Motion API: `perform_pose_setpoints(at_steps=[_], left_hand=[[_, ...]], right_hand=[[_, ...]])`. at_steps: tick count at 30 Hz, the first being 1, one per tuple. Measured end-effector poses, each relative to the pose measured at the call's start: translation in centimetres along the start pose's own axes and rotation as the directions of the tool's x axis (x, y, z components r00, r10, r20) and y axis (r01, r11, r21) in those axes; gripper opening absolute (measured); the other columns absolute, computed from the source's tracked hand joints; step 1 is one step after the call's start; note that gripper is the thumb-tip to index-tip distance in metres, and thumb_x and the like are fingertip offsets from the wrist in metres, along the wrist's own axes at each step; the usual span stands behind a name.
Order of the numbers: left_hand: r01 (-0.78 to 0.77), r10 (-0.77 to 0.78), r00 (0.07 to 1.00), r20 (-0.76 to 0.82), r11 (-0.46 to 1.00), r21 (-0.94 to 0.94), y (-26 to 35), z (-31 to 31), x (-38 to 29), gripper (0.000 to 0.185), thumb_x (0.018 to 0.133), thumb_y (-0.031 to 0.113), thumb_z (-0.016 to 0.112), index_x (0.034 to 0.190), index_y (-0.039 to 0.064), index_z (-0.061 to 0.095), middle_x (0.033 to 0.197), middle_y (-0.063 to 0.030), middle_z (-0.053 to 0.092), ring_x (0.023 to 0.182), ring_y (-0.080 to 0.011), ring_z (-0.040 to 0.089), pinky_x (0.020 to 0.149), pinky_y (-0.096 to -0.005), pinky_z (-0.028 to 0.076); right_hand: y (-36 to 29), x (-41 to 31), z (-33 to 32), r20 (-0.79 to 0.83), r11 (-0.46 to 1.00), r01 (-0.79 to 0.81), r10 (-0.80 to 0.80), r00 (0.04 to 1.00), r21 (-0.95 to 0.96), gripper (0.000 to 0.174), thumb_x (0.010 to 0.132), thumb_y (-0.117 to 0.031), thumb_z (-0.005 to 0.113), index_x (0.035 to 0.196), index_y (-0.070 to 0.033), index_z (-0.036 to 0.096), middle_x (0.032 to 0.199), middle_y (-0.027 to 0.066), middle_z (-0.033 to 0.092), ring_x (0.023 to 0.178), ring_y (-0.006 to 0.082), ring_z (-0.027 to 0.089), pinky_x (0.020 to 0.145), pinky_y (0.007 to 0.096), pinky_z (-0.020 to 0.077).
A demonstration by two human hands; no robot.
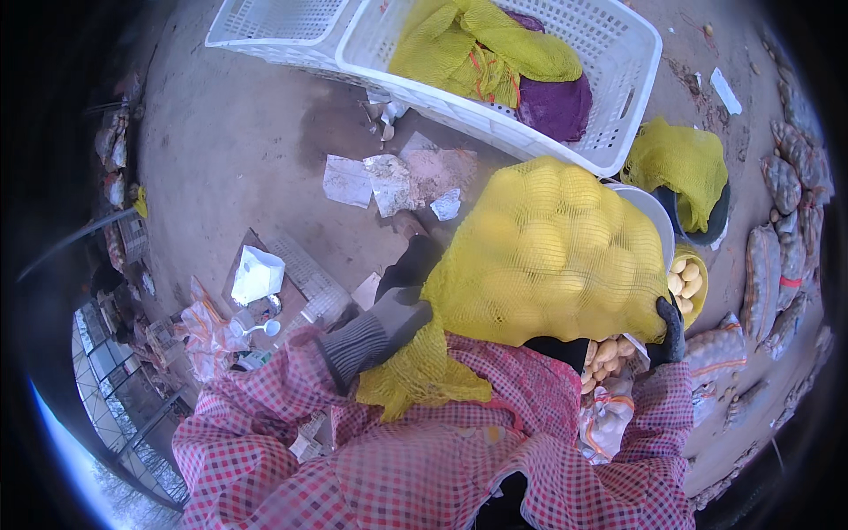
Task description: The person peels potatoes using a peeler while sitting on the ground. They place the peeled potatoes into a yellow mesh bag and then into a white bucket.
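Observation:
A bulging yellow mesh sack of potatoes (550, 252) hangs sideways across my front, lifted off the ground. My left hand (404, 315), in a grey knit-cuffed glove, grips the gathered neck of the sack, and the loose mesh end (424, 377) droops below it. At the other end, my right hand (669, 331) wears a dark glove and holds the sack's bottom corner; most of its fingers are hidden behind the mesh. Just behind the sack shows the rim of a white bucket (646, 205).
White plastic crate (636, 79) ahead holds yellow mesh sacks (437, 59) and a purple one (556, 109). Right are a dark bucket (712, 215) with yellow mesh, a yellow tub of potatoes (692, 285) and several filled sacks (762, 271). Paper scraps (391, 179) litter the floor.

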State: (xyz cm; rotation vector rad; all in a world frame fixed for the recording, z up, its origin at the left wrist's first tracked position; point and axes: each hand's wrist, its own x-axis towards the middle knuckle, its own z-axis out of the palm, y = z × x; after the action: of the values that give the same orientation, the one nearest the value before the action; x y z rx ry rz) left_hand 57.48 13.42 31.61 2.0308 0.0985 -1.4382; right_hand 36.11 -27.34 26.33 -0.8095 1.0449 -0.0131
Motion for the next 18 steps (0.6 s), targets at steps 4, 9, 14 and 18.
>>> perform_pose_setpoints(at_steps=[4,9,14,18], left_hand=[[0.050,-0.071,0.976,0.205,0.993,0.107,4.0,-7.0,-8.6,0.050,0.090,0.023,0.052,0.133,-0.002,0.044,0.112,-0.0084,0.061,0.096,-0.0133,0.054,0.086,-0.0269,0.043],[-0.064,0.057,0.997,-0.049,0.985,-0.160,5.1,-13.0,-16.8,0.025,0.088,0.017,0.052,0.105,-0.002,0.052,0.092,-0.0135,0.060,0.083,-0.0195,0.058,0.073,-0.0328,0.046],[-0.135,0.136,0.975,-0.177,0.991,0.021,-2.3,-20.2,-19.9,0.031,0.088,0.020,0.052,0.106,-0.005,0.057,0.095,-0.0156,0.063,0.084,-0.0216,0.059,0.076,-0.0333,0.047],[0.056,-0.084,0.964,-0.252,0.992,-0.114,-4.2,-25.9,-20.8,0.034,0.089,0.016,0.052,0.116,-0.005,0.057,0.101,-0.0103,0.063,0.091,-0.0179,0.057,0.082,-0.0307,0.045]], right_hand=[[-1.1,-6.5,5.0,-0.051,0.999,0.050,-0.050,0.997,0.009,0.057,0.080,-0.017,0.061,0.129,0.007,0.045,0.119,0.0164,0.057,0.104,0.0268,0.059,0.089,0.0360,0.0485],[-2.6,-11.0,13.9,0.100,0.992,0.086,-0.077,0.992,-0.090,0.060,0.078,-0.018,0.061,0.129,0.009,0.044,0.118,0.0180,0.057,0.106,0.0273,0.058,0.091,0.0355,0.0469],[-0.8,-10.2,23.5,0.206,0.976,0.030,0.016,0.978,-0.217,0.055,0.079,-0.019,0.060,0.127,0.006,0.048,0.114,0.0160,0.059,0.101,0.0251,0.059,0.088,0.0340,0.0474],[1.7,-7.6,32.9,0.224,0.979,-0.098,0.137,0.965,-0.176,0.049,0.080,-0.010,0.063,0.125,0.006,0.049,0.112,0.0163,0.061,0.097,0.0266,0.062,0.082,0.0343,0.0521]])
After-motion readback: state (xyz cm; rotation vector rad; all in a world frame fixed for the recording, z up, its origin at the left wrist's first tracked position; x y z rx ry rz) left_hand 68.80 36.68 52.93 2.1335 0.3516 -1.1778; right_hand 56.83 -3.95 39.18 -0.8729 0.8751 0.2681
